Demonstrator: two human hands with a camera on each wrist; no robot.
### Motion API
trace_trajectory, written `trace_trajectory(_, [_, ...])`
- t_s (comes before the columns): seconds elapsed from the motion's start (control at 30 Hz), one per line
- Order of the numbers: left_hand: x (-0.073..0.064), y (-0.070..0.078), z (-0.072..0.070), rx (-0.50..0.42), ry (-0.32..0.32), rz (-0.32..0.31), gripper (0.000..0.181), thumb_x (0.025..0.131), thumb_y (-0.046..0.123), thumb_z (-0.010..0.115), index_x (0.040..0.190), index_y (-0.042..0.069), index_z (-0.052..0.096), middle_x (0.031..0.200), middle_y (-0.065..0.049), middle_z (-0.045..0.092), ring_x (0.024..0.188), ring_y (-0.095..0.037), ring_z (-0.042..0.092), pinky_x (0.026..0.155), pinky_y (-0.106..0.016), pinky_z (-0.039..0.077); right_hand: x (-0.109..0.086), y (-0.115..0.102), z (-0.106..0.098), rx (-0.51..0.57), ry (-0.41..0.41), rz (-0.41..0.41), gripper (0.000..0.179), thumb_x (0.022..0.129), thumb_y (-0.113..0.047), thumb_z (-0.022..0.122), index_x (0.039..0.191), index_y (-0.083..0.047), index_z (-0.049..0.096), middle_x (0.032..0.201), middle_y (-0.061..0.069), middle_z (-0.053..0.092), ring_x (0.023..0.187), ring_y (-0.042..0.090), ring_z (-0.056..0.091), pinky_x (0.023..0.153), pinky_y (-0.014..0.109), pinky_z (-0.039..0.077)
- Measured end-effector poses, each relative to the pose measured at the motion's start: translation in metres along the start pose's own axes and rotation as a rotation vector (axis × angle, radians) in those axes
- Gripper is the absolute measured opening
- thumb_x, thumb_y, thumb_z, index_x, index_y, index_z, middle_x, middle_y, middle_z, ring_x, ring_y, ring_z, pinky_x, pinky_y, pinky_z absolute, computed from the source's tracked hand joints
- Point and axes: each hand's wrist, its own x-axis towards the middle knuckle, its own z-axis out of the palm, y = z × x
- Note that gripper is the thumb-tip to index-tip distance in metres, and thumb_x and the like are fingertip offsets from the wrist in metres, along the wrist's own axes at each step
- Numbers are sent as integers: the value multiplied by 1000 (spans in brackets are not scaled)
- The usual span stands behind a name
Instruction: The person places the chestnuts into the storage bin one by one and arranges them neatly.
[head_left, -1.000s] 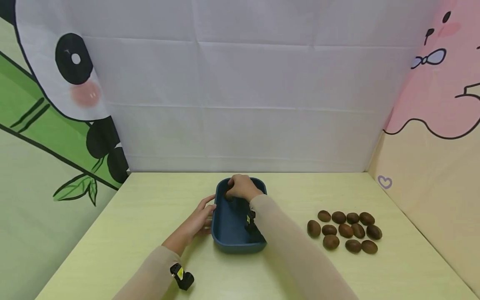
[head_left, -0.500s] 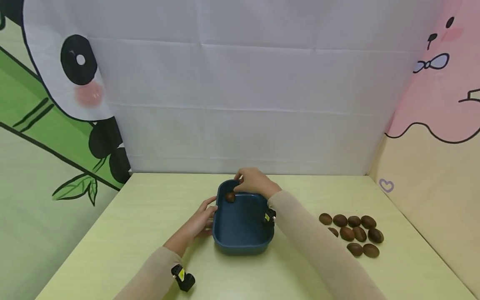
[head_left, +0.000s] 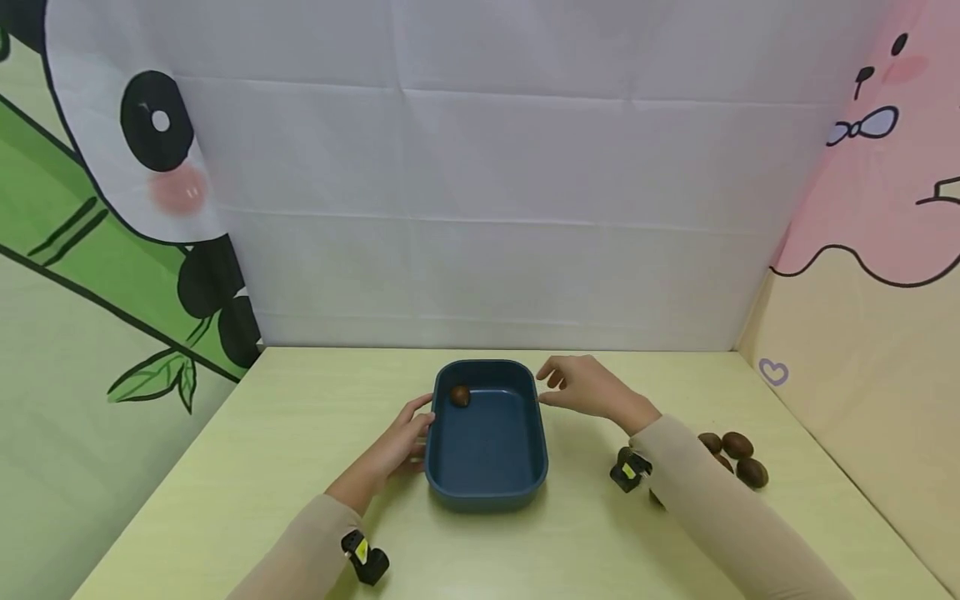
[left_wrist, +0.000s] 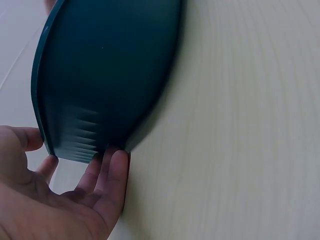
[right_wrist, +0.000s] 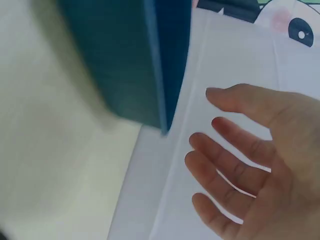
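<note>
At table centre sits a dark blue rectangular tray [head_left: 486,467], and both hands flank it. Left hand [head_left: 401,437] is at the tray's nine o'clock, fingers straight and pressed flat against the outer wall; the left wrist view shows those fingertips [left_wrist: 114,165] touching the tray's side [left_wrist: 107,75] right where it meets the tabletop, thumb up near the rim, nothing curled around anything. Right hand [head_left: 588,387] floats at the tray's two o'clock, just beside the far right corner and not touching it, fingers spread and relaxed, palm empty; the right wrist view confirms it, a loose splayed hand [right_wrist: 255,160] with the tray's edge [right_wrist: 170,60] close by but apart. One brown nut [head_left: 460,395] lies inside the tray, tucked into the far left corner at eleven o'clock, nearer the left hand than the right. Over at three o'clock on the pale yellow-green table [head_left: 300,433], well apart from the tray, a cluster of more brown nuts [head_left: 738,454] peeks out from behind the right forearm's beige sleeve [head_left: 720,508], partly hidden.
</note>
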Motion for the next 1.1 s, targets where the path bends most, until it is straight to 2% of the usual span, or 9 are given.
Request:
trace_trajectory(0.1, [-1, 0, 0, -2, 4, -4, 56, 104, 37, 45, 156, 28, 27, 132, -19, 59, 95, -25, 70, 71, -37, 54, -16, 16, -1, -18, -13, 28, 28, 90, -21, 75, 114, -8, 68, 104, 11, 71, 101, 29, 66, 85, 43, 52])
trace_trajectory(0.37, [-2, -1, 1, -5, -3, -7, 56, 104, 37, 44, 156, 27, 26, 133, -21, 58, 96, -26, 70, 72, -38, 53, -61, 48, 4, -10, -117, 114, 34, 90, -28, 77, 117, -8, 67, 108, 9, 68, 104, 29, 64, 86, 47, 51])
trace_trajectory(0.6, [-1, 0, 0, 8, -13, -8, 58, 105, 37, 42, 158, 26, 23, 134, -22, 57, 97, -25, 70, 74, -37, 54, -95, 60, 8, -15, -117, 116, 39, 85, -28, 82, 115, -8, 68, 107, 7, 67, 98, 27, 64, 83, 45, 51])
trace_trajectory(0.83, [-2, 2, 0, 2, -3, -7, 56, 104, 37, 44, 156, 28, 26, 132, -21, 59, 96, -26, 70, 72, -37, 53, -108, 70, 10, -26, -100, 88, 44, 81, -23, 85, 118, -6, 67, 107, 2, 66, 93, 20, 61, 76, 39, 51])
trace_trajectory(1.1, [-1, 1, 0, 6, -6, -4, 56, 105, 36, 44, 157, 26, 25, 132, -22, 58, 96, -26, 70, 72, -36, 53, -112, 73, 12, -22, -96, 77, 42, 82, -18, 84, 118, -3, 68, 109, 3, 67, 92, 20, 62, 76, 37, 51])
